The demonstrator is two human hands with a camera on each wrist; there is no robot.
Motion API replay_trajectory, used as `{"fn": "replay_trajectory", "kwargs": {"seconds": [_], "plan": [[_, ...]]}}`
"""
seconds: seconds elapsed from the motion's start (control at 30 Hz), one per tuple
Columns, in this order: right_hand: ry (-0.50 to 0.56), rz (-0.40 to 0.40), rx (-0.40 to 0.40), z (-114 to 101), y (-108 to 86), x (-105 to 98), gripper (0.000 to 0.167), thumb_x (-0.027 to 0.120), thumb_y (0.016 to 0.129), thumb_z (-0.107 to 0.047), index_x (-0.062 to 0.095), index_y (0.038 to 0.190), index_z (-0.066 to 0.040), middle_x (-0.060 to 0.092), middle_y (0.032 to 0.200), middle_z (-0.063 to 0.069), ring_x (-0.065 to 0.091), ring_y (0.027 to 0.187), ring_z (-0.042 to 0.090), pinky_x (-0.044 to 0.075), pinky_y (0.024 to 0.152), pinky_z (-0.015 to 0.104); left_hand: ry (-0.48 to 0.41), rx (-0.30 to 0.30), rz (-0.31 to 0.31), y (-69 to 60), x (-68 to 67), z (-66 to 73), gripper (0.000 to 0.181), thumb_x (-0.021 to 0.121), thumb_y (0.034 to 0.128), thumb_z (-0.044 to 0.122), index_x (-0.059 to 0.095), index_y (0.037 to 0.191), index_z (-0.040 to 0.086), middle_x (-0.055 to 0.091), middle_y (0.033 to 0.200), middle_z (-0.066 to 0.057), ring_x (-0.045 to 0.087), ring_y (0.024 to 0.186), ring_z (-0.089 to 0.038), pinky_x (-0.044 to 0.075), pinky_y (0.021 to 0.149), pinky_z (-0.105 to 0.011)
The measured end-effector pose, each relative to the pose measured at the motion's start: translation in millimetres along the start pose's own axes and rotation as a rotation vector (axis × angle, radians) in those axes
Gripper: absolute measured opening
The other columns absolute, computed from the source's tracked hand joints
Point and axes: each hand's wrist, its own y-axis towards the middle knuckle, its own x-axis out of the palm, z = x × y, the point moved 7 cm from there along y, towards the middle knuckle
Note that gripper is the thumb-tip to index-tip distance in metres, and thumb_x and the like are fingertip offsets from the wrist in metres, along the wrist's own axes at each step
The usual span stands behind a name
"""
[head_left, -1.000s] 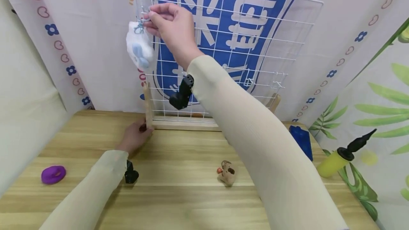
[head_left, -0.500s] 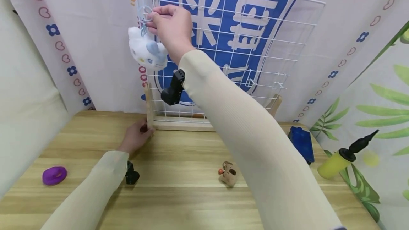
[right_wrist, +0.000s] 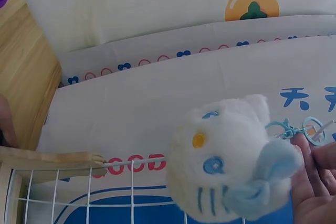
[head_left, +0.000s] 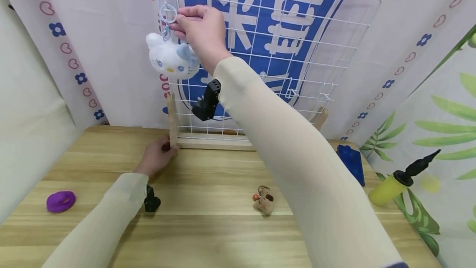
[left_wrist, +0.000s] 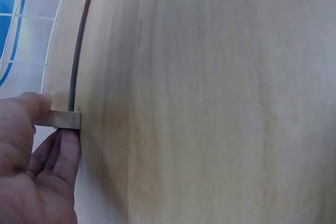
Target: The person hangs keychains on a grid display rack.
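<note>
My right hand pinches the light blue ring of a white plush cat-head keychain with a blue bow. It hangs at the upper left of a white wire grid rack. In the right wrist view the plush faces the camera, and a white hook tip crosses the ring; how far in it sits, I cannot tell. Low on the left, my left hand grips the rack's wooden stand; in the left wrist view, thumb and fingers pinch the wooden end.
A brown plush keychain lies mid-table. A purple ring-shaped object is at the left. On the right are a blue plastic object and a yellow pump with a black nozzle. White hooks hang lower on the grid.
The plush cat head has turned from sideways to face forward, and its ring now shows more fully at the right fingertips. The left hand stays on the stand.
</note>
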Motion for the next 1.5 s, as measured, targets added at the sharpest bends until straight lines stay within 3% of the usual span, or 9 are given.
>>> {"fn": "replay_trajectory", "kwargs": {"seconds": [0.3,0.63,0.9,1.0,1.2,1.4,1.5], "plan": [[0.015,-0.041,-0.011,8.7,-0.1,-10.1,0.027,0.065,0.101,-0.009,0.07,0.126,-0.002,0.078,0.121,0.009,0.078,0.102,0.011,0.057,0.084,0.011,-0.018,-0.001,-0.005,-2.1,-2.1,-1.0,0.049,0.056,0.1082,0.017,0.047,0.145,-0.014,0.061,0.135,-0.038,0.063,0.12,-0.047,0.056,0.099,-0.058],[0.017,-0.128,-0.001,21.7,-5.2,-46.9,0.026,0.062,0.103,-0.007,0.067,0.128,0.001,0.076,0.123,0.015,0.077,0.108,0.019,0.06,0.089,0.02,-0.023,0.031,0.009,-1.4,-0.8,2.5,0.046,0.059,0.1063,0.015,0.051,0.141,-0.015,0.061,0.134,-0.038,0.063,0.121,-0.049,0.055,0.1,-0.059],[-0.167,-0.313,-0.219,32.5,-39.7,-71.4,0.02,0.062,0.103,-0.005,0.067,0.121,0.004,0.076,0.117,0.019,0.077,0.103,0.021,0.061,0.092,0.027,-0.029,0.011,-0.009,0.2,0.6,4.0,0.048,0.058,0.1068,0.015,0.05,0.143,-0.015,0.06,0.136,-0.039,0.062,0.122,-0.048,0.056,0.1,-0.058],[-0.218,-0.374,-0.254,40.5,-57.2,-79.4,0.018,0.062,0.103,-0.005,0.068,0.118,0.003,0.076,0.115,0.018,0.077,0.102,0.021,0.062,0.092,0.029,-0.026,0.004,-0.008,0.3,-2.1,4.5,0.049,0.058,0.107,0.017,0.049,0.144,-0.015,0.059,0.137,-0.039,0.062,0.123,-0.048,0.055,0.102,-0.059],[-0.254,-0.413,-0.199,70.3,-87.4,-106.3,0.018,0.063,0.103,-0.004,0.068,0.118,0.004,0.076,0.116,0.019,0.078,0.101,0.022,0.062,0.093,0.034,-0.016,0.019,0.002,-0.6,-5.6,6.2,0.048,0.058,0.1072,0.017,0.05,0.141,-0.016,0.06,0.134,-0.039,0.063,0.12,-0.048,0.056,0.099,-0.058],[-0.348,-0.431,-0.139,120.1,-117.8,-137.7,0.017,0.064,0.101,-0.003,0.069,0.116,0.004,0.078,0.11,0.018,0.078,0.1,0.028,0.063,0.088,0.029,-0.016,0.005,-0.003,-1.3,-1.4,4.3,0.048,0.057,0.1071,0.016,0.05,0.143,-0.015,0.06,0.135,-0.038,0.062,0.121,-0.047,0.056,0.1,-0.058],[-0.434,-0.444,-0.095,149.6,-131.3,-153.5,0.016,0.067,0.101,-0.006,0.071,0.114,0.001,0.079,0.106,0.014,0.078,0.094,0.023,0.063,0.08,0.026,-0.019,0.01,0.003,-2.0,0.6,3.5,0.045,0.057,0.1065,0.015,0.051,0.141,-0.015,0.061,0.134,-0.038,0.063,0.12,-0.047,0.056,0.101,-0.059]]}}
